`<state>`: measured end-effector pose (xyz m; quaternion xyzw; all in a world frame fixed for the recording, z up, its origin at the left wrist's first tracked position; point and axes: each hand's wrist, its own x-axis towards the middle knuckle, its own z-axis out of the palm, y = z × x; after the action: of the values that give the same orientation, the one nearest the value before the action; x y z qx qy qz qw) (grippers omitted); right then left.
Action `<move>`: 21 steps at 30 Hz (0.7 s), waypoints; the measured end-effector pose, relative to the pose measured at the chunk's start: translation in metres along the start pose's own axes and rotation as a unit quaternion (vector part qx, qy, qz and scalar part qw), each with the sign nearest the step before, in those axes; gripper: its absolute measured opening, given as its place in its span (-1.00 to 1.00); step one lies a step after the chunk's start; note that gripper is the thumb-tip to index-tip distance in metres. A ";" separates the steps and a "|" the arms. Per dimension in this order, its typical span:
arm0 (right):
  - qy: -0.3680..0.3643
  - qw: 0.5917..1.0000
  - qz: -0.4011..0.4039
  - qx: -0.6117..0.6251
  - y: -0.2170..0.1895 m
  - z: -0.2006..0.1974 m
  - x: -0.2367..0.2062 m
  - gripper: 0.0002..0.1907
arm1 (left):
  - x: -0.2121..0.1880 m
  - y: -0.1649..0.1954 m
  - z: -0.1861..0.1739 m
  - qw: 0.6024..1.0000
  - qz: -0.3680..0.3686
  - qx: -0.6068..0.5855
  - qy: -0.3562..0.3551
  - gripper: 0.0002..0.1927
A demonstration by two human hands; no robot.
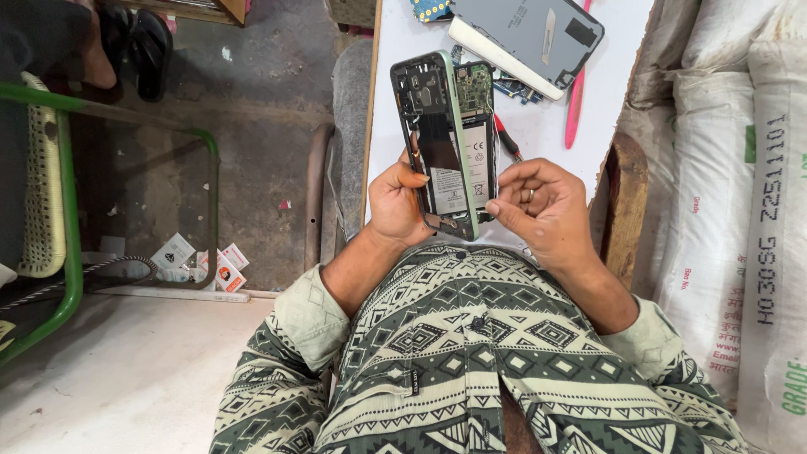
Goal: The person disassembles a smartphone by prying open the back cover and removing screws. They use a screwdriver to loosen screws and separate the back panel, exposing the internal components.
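I see left hand (pixel 398 204) gripping opened phone (pixel 445 143) above white table (pixel 395 50); back cover (pixel 534 38) already off, battery (pixel 462 172) not yet out. Right hand (pixel 538 206) pinches phone edge, fingers narrow.

Bench & floor clutter – no hands, no held item

White tabletop (pixel 538 126) w/ a grey phone back cover (pixel 538 34) at the far end, a pink tool (pixel 576 101) just beside it, red-handled tool (pixel 507 139) nearer; white printed sacks (pixel 740 193) stacked on the right by a wooden post (pixel 624 202). Left side: green metal-frame chair (pixel 67 219), black sandals (pixel 139 46) on concrete, small paper packets (pixel 202 261) scattered on the floor.
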<state>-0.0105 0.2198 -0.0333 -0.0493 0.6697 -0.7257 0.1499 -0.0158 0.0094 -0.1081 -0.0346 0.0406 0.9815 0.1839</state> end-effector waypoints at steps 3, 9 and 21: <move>-0.016 1.000 0.000 -0.018 -0.006 0.003 0.000 -0.70 | 0.001 0.001 0.001 1.000 0.000 0.006 -0.009 -0.43; -0.053 0.995 -0.031 -0.074 -0.020 0.011 0.007 -0.77 | 0.004 0.003 0.002 1.000 -0.025 -0.002 -0.007 -0.42; -0.026 0.953 -0.155 -0.259 -0.047 0.018 0.023 -0.79 | 0.006 0.001 -0.001 0.999 -0.038 -0.008 -0.001 -0.45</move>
<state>-0.0345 0.1985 0.0124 -0.2089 0.8148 -0.5397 0.0351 -0.0217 0.0104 -0.1095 -0.0370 0.0315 0.9740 0.2212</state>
